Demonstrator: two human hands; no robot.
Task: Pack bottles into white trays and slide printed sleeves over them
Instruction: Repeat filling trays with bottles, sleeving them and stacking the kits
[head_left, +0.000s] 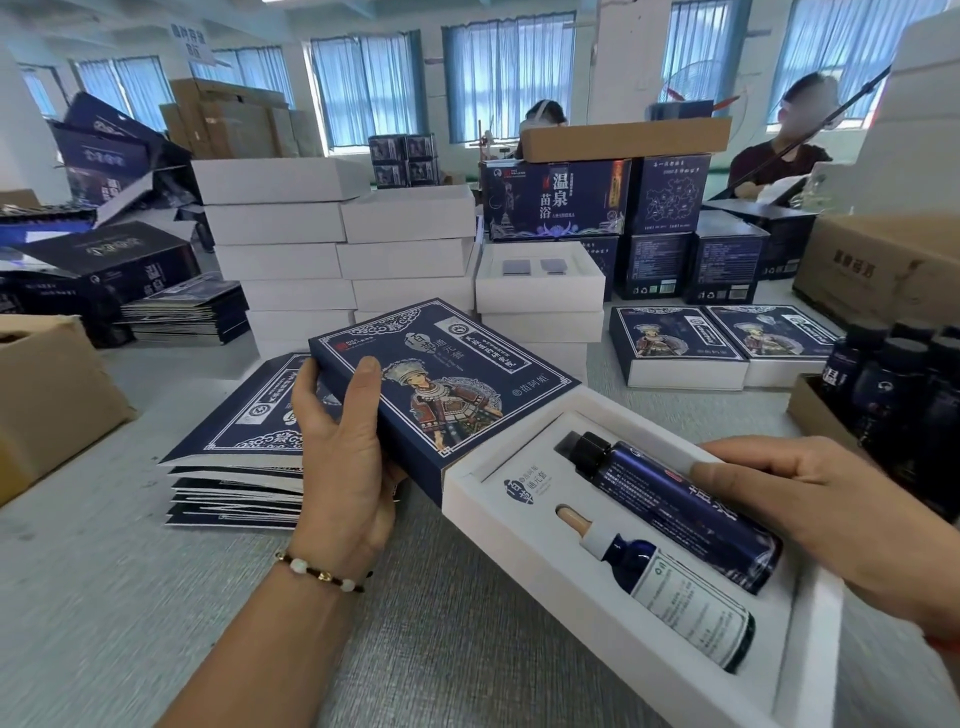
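The right hand (831, 525) comes in from the right edge and grips the far long side of the tray (524, 551), fingers curled over its rim and lying on the tall bottle (675, 509). The tray is white, matte and thick-walled, held tilted above the table (130, 597). In its recess lie two bottles side by side: the tall one, dark blue with a black cap, and a dropper bottle (670, 587), blue glass with a white label and beige bulb. The left hand (337, 441) reaches up from the lower left, a beaded bracelet (322, 571) on the wrist, and grips the sleeve (441, 384), thumb on its printed top face, fingers underneath. The sleeve is glossy navy card showing a figure in a silver headdress; its open end covers the tray's far end. Beyond the left hand, flat sleeves (244, 431) lie stacked on the grey textured table. Farther right sit two sleeved boxes (727, 343); white trays (343, 249) are piled behind.
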